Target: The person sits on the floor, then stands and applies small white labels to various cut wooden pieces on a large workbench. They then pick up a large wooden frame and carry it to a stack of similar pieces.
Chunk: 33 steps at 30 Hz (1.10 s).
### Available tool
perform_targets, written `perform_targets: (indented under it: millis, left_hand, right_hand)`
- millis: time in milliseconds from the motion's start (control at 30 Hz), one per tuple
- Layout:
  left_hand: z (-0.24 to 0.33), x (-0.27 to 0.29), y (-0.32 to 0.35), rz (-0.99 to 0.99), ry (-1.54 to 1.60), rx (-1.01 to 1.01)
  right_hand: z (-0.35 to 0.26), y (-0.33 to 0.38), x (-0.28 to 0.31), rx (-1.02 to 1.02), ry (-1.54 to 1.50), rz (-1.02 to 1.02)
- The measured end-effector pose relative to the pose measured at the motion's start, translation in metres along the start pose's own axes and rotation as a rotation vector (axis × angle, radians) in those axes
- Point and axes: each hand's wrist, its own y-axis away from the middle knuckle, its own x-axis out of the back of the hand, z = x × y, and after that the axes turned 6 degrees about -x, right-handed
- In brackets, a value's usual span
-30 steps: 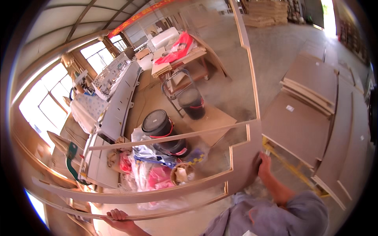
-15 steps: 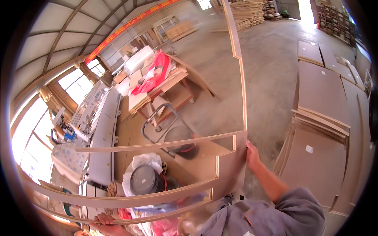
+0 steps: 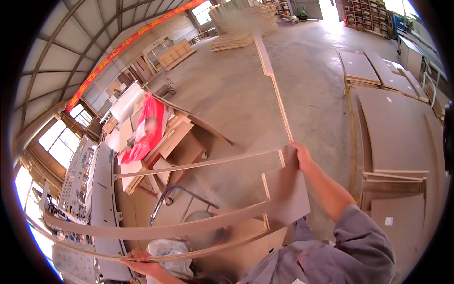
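floor (image 3: 317,102) of grey concrete spreads across the middle. machine (image 3: 105,189), long and pale, stands at the left under the windows. panels (image 3: 397,125), brown and flat, lie in stacks at the right. board (image 3: 295,194), brown with pale edges, is held up in front of the person's body; from its wide part, three strips reach left and one runs forward over the floor. table (image 3: 189,158), on wheels, stands beyond the upper left strip, with a red sheet (image 3: 151,130) draped over its load. trolley (image 3: 172,186) shows its bent bar between the strips. bag (image 3: 172,253), whitish plastic, sits behind the lowest strip. right hand (image 3: 301,155) clasps the wide part's far corner, some fingers hidden. left hand (image 3: 141,261) has its fingers curled over the lowest strip.
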Motion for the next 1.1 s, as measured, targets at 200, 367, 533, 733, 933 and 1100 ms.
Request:
perform_targets:
  millis: [200, 367, 533, 733, 933, 1100]
  left_hand:
    - [-0.179, -0.118, -0.009, 0.040, -0.038, 0.034]
    - [-0.289, -0.160, -0.085, -0.393, -0.387, -0.206]
    - [-0.391, -0.343, -0.064, -0.079, -0.188, -0.091]
    - [-0.567, -0.447, -0.147, -0.718, 0.351, 0.176]
    - [-0.749, -0.594, -0.212, -0.703, 0.329, 0.241]
    - [-0.892, -0.688, -0.249, -0.709, 0.282, 0.264]
  right_hand:
    - [-0.027, -0.185, -0.016, 0.194, 0.204, 0.233]
    - [-0.085, -0.303, -0.057, 0.171, -0.122, 0.201]
    - [-0.122, -0.453, -0.062, 0.124, -0.219, 0.153]
    - [-0.264, -0.657, -0.082, 0.305, -0.252, 0.175]
    - [-0.377, -0.790, -0.051, 0.536, -0.430, 0.370]
    - [-0.438, -0.875, -0.016, 0.591, -0.659, 0.380]
